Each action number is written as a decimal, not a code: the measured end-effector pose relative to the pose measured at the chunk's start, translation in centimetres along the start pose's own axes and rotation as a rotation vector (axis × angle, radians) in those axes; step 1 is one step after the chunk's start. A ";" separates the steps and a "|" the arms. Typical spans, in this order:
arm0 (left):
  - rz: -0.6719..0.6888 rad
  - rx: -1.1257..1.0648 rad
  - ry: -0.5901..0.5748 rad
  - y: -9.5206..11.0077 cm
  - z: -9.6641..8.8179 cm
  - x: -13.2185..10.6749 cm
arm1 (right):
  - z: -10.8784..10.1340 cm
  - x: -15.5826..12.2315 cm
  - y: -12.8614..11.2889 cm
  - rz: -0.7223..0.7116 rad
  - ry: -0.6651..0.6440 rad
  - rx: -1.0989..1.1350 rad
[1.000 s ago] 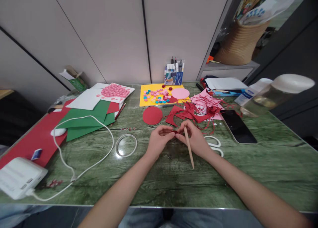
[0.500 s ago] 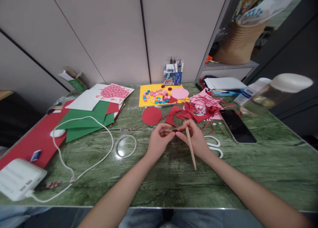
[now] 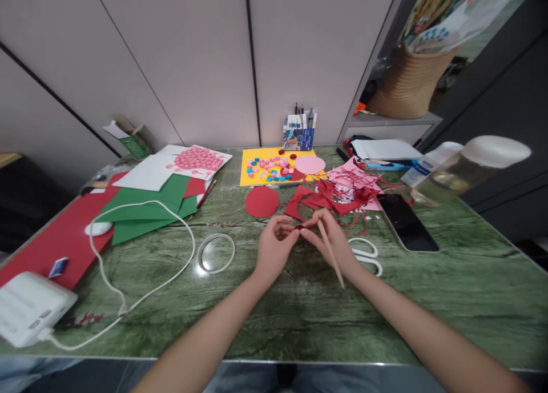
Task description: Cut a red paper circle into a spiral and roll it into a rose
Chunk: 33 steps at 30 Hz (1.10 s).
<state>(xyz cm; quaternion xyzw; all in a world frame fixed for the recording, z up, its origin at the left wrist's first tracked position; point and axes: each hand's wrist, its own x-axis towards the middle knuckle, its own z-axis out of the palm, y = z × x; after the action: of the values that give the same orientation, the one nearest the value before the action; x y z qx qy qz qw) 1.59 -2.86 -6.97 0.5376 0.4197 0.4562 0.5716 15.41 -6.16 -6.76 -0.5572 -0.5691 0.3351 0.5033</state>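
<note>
My left hand (image 3: 274,245) pinches a small dark red piece, apparently rolled paper (image 3: 298,227), between thumb and fingers. From the other side the thumb of my right hand (image 3: 333,241) touches the same piece. A thin pale wooden stick (image 3: 331,255) is tucked in my right hand, slanting down towards the wrist. My fingers hide most of the red piece. Just beyond my hands lie a red paper circle (image 3: 262,201) and cut red paper scraps (image 3: 306,199). White-handled scissors (image 3: 365,251) rest beside my right hand.
Behind is a yellow sheet (image 3: 247,179) with small coloured paper rolls and a pink circle (image 3: 310,164). A phone (image 3: 409,224) and clear bottle (image 3: 454,179) stand right. Left are a tape ring (image 3: 216,253), white cable (image 3: 191,227), green paper (image 3: 149,201) and white charger box (image 3: 32,307).
The stick in my right hand has swung slightly, its lower end shifting right and up. Both hands stay together at the red piece. The whole view has tilted a little.
</note>
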 end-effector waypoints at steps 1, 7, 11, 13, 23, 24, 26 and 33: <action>-0.019 -0.011 0.008 -0.1 0.0 0.1 | 0.1 0.1 0.1 0.009 -0.009 -0.020; -0.035 -0.057 0.017 -0.4 0.0 0.1 | 0.4 0.1 0.2 0.039 0.061 -0.035; -0.022 -0.041 -0.062 -0.2 -0.2 0.2 | 0.1 0.0 0.2 0.035 0.062 -0.045; -0.017 -0.018 -0.107 0.0 -0.3 0.3 | -0.2 0.0 0.1 0.035 0.039 -0.105; -0.010 0.012 -0.048 0.5 -0.4 0.2 | -0.4 0.0 -0.1 0.058 0.004 -0.133; -0.027 -0.006 -0.035 0.6 -0.3 0.1 | -0.4 0.1 0.1 0.068 0.015 -0.089; -0.052 -0.017 -0.026 0.6 -0.2 0.1 | -0.3 0.1 0.3 0.062 0.044 -0.054; -0.027 0.018 -0.092 0.2 -0.7 0.5 | -0.6 -0.1 -0.2 0.020 -0.010 -0.245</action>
<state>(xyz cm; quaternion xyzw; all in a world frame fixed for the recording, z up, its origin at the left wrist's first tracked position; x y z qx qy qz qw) 0.97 -2.19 -6.86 0.5574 0.4041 0.4196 0.5916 15.87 -6.36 -6.42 -0.6186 -0.6025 0.2708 0.4253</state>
